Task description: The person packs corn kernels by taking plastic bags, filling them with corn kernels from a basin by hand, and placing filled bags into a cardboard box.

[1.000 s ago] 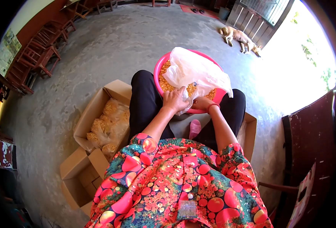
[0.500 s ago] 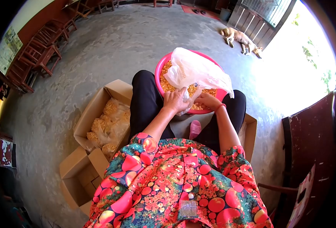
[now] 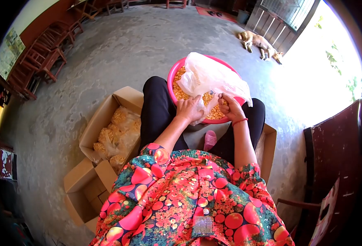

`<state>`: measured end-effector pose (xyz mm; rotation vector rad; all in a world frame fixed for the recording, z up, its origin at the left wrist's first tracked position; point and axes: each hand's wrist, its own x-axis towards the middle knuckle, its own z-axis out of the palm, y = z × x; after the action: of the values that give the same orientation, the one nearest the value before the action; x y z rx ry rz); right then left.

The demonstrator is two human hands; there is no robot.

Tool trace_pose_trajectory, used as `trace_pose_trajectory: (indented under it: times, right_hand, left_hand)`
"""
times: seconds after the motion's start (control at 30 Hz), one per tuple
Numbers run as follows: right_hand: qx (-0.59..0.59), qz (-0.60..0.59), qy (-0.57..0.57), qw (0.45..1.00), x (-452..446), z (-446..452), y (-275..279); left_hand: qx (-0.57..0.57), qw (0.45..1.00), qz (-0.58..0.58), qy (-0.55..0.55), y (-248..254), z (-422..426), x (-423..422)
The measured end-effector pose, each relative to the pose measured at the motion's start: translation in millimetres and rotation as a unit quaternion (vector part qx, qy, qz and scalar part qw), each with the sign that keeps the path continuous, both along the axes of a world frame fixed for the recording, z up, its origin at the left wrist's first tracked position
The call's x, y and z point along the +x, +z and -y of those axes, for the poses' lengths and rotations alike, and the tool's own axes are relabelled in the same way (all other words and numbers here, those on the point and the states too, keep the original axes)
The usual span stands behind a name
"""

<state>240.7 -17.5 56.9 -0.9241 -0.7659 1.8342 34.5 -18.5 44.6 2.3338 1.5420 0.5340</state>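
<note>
Upper centre, white plastic [image 3: 213, 76] hides kernels [image 3: 179, 88]; my left hand [image 3: 187, 108] clutches film [image 3: 200, 106]; my right hand [image 3: 231, 110] curls, its grip indistinct.

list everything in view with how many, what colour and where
basin: one, pink, at the knees
kernels: many, yellow, in the basin
bag: one, whitish, over the basin
cartons: three visible, brown, beside the legs
filled bags: several, clear and yellow, in a left carton
dog: one, tan, lying by the door
door: one, grey, upper right
bucket: one, grey, near the door
mat: one, red, far end
seats: several, reddish brown, left wall
poster: one, pale, left wall
bracelet: one, red, right wrist
left hand: one, gripping the bag
right hand: one, over the basin
</note>
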Motion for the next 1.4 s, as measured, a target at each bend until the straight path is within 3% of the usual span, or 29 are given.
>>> trace_pose_trajectory:
  times: [0.07, 0.1, 0.17, 0.2, 0.3, 0.47, 0.6, 0.63, 0.67, 0.7, 0.73, 0.77, 0.9, 1.0, 1.03, 1.1, 1.17, 1.23, 1.27, 1.37, 1.4]
  right_hand:
    - [-0.001, -0.084, -0.072, 0.994, 5, -8, -7]
    - [-0.002, -0.084, -0.073, 0.994, 1, -11, -4]
    - [-0.008, -0.112, -0.180, 0.977, -10, -17, 5]
    - [0.033, -0.164, -0.130, 0.977, -9, -19, 8]
    - [0.010, -0.097, -0.207, 0.973, -20, -27, 15]
    - [-0.061, -0.080, -0.237, 0.966, -17, -34, -7]
    - [-0.053, -0.017, -0.261, 0.964, -11, -29, -25]
    - [0.151, 0.263, -0.205, 0.931, -5, -25, -31]
    - [0.337, 0.510, -0.123, 0.782, -1, -24, -37]
    - [0.337, 0.509, -0.124, 0.782, -2, -23, -31]
    - [0.201, 0.382, -0.152, 0.889, -6, -21, -17]
    - [0.055, 0.236, -0.174, 0.954, -8, -19, -5]
    - [0.048, 0.230, -0.107, 0.966, 9, -10, 9]
    - [0.070, 0.537, 0.095, 0.835, 16, -6, 11]
    - [0.070, 0.537, 0.094, 0.835, 19, -7, 3]
    - [0.246, 0.655, 0.165, 0.695, 25, -18, -30]
    - [0.235, 0.666, 0.165, 0.689, 24, -27, -61]
    - [0.304, 0.710, 0.145, 0.618, 7, -25, -70]
    - [0.229, 0.741, 0.183, 0.604, -1, -20, -56]
    - [0.145, 0.729, 0.269, 0.613, -11, -26, -55]
    - [0.187, 0.726, 0.282, 0.598, -7, -28, -63]
  left_hand:
    - [-0.004, 1.000, 0.003, -0.003, 2, 0, -1]
    - [-0.004, 1.000, 0.000, -0.003, 2, -1, -1]
    - [-0.006, 1.000, -0.004, -0.005, 1, 0, 1]
    - [0.001, 1.000, -0.001, 0.000, -1, 0, 1]
    - [0.007, 1.000, 0.005, 0.007, -1, 1, 1]
    - [0.010, 1.000, 0.013, 0.010, 1, 2, 0]
    - [0.006, 1.000, 0.011, 0.007, 2, 1, 1]
    - [0.004, 1.000, 0.006, 0.005, 2, 1, 1]
    - [0.004, 1.000, 0.005, 0.005, 2, 1, 1]
    - [0.004, 1.000, 0.004, 0.004, 1, 1, 0]
    - [0.004, 1.000, 0.003, 0.003, 0, 1, 0]
    - [0.005, 1.000, 0.002, 0.003, -1, 0, 0]
    - [0.016, 1.000, 0.000, 0.006, -3, 0, 1]
    - [0.012, 1.000, 0.001, 0.008, -1, 0, 0]
    - [0.007, 1.000, 0.003, 0.009, 0, 0, 1]
    - [0.011, 1.000, 0.004, 0.010, -1, -1, 2]
    - [0.014, 1.000, 0.003, 0.011, -3, -1, 2]
    - [0.015, 1.000, 0.000, 0.006, -4, -3, 2]
    - [0.014, 1.000, -0.001, 0.005, -5, -3, 2]
    - [0.014, 1.000, 0.001, 0.003, -5, -3, 2]
    - [0.020, 1.000, 0.005, 0.005, -5, -2, 2]
